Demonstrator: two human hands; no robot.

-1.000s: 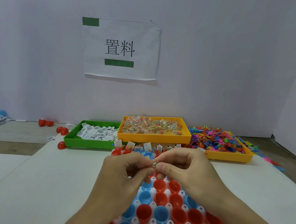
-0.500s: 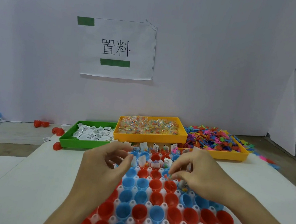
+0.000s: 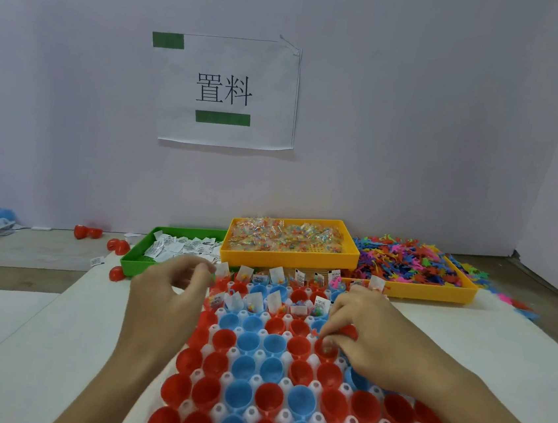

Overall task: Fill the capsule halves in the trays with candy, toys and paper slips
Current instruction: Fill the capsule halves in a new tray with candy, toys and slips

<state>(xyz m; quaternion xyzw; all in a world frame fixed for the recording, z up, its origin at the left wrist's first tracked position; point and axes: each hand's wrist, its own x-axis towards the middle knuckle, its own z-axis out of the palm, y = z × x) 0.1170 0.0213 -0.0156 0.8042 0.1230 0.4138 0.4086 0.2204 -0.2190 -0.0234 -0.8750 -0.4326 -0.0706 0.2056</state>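
Since a moment ago the two hands have parted: the right hand (image 3: 374, 338) has dropped onto the tray and the left hand (image 3: 165, 296) has drifted out to the tray's left edge. Nearest us, the white capsule tray (image 3: 251, 415) carries rows of red and blue capsule halves (image 3: 237, 394), the close rows bare inside. The right hand's fingertips (image 3: 327, 342) are curled down into a red half (image 3: 325, 350) and pinching a small candy packet there. The left hand hovers with fingers curled; something small may sit at its fingertips, but I cannot tell through the blur. Further up, the far rows already hold paper slips (image 3: 273, 302) and candy. Beyond the tray: a green bin (image 3: 134, 260) of slips, an orange bin (image 3: 288, 258) of candy, another orange bin (image 3: 434, 291) of colourful toys. On the wall, a printed sign (image 3: 228, 90).
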